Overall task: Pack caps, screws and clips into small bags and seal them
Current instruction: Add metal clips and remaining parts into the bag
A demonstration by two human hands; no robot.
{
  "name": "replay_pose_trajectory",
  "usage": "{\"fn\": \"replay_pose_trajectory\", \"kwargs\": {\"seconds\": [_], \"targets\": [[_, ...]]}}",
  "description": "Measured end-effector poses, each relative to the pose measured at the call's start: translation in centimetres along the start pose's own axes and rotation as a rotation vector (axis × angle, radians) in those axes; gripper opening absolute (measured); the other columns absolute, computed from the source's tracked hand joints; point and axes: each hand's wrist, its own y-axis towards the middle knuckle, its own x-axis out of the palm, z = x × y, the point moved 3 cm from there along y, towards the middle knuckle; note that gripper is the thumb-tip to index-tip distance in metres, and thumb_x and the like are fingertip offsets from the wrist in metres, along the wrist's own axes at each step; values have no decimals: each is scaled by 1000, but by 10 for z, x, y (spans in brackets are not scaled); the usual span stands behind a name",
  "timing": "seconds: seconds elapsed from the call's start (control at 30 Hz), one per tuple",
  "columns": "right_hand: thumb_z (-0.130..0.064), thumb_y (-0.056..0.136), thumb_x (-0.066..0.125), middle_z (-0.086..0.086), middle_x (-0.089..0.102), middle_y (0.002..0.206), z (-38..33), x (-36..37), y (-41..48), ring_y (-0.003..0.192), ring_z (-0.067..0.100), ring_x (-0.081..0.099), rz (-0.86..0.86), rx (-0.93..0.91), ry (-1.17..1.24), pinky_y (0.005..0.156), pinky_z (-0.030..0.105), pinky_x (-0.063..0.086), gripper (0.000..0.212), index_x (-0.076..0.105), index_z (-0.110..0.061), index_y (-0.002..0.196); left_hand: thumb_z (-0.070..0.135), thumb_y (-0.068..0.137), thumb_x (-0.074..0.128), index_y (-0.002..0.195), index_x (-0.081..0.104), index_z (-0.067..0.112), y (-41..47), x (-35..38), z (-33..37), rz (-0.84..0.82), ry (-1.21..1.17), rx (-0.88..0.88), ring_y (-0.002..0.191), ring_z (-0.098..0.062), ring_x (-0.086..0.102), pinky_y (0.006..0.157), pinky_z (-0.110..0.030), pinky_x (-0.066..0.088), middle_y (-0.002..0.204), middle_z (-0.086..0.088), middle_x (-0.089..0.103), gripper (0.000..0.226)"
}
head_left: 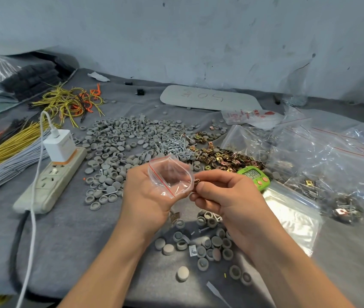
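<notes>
My left hand (147, 196) holds a small clear zip bag (169, 176) with a red seal line, its mouth spread open toward the right. My right hand (223, 194) pinches a small brass clip (196, 181) right at the bag's mouth. Behind the hands lie a wide pile of grey caps (118, 138), a heap of silver screws (172, 145) and a heap of brass clips (223, 156). More grey caps (205, 245) are scattered under my wrists.
A white power strip (49, 183) with a charger (59, 145) and cable lies at the left, beside bundles of yellow, grey and orange wires (5, 150). A green timer (254, 176) sits right of my hands. Filled clear bags (332, 161) pile up at the right.
</notes>
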Motion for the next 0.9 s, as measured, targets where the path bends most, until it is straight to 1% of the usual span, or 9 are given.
{"fn": "replay_pose_trajectory", "kwargs": {"seconds": [0.1,0.2,0.37,0.43,0.5,0.53,0.63,0.73,0.9], "targets": [[14,86,70,23,76,86,-1,0,-1,68,23,72,-13,2,19,64,23,59,17,78,2,95,-17,65,83,82,72,-1,0,1,0,-3,-2,-8,64,-2,68,57,-14,52,70,2,74,25],[15,86,70,22,77,85,-1,-2,-1,68,22,72,-5,-4,15,64,23,59,18,79,2,95,-20,66,81,82,71,-5,0,2,0,-15,-1,-22,63,-1,67,56,-13,51,69,3,73,24],[17,86,66,19,77,84,-1,-2,0,69,22,73,-5,19,45,64,22,58,23,80,-1,91,-24,66,78,81,71,4,0,1,-4,-25,-6,-65,70,-4,69,60,-16,53,77,3,74,32],[21,87,62,17,77,83,-2,-3,0,67,21,73,-9,31,71,62,22,58,32,81,-4,84,-19,67,80,84,73,7,0,-1,-6,-25,-31,-90,75,-8,72,65,-19,56,81,0,76,32],[24,87,59,16,77,81,-2,-3,0,65,20,72,-13,37,82,61,22,58,38,82,-5,80,-4,64,84,90,75,7,0,-2,-9,-24,-71,-132,80,-14,74,69,-20,57,85,-7,77,30],[24,87,58,17,77,81,-2,-3,0,64,20,72,-13,37,82,61,22,58,38,82,-5,80,2,61,84,93,75,6,-1,-3,-10,-22,-83,-157,82,-16,75,70,-20,58,86,-10,78,34],[21,88,60,17,78,86,-1,-2,0,66,20,72,-16,40,93,62,21,58,30,80,-2,89,8,59,85,97,74,4,0,-5,-12,-19,-107,-205,84,-17,76,71,-20,57,89,-12,78,40],[14,88,66,18,78,89,-1,-1,1,67,19,72,-10,46,99,63,21,59,19,79,1,96,7,60,83,94,76,7,0,-5,-13,-5,-125,-238,86,-18,76,74,-20,56,90,-12,78,35],[5,88,71,16,77,84,-2,-2,0,66,18,71,-3,26,50,62,21,58,14,82,-4,87,5,63,83,101,74,3,0,-6,-14,-20,-129,-253,89,-21,76,77,-21,57,93,-14,79,38]]}}
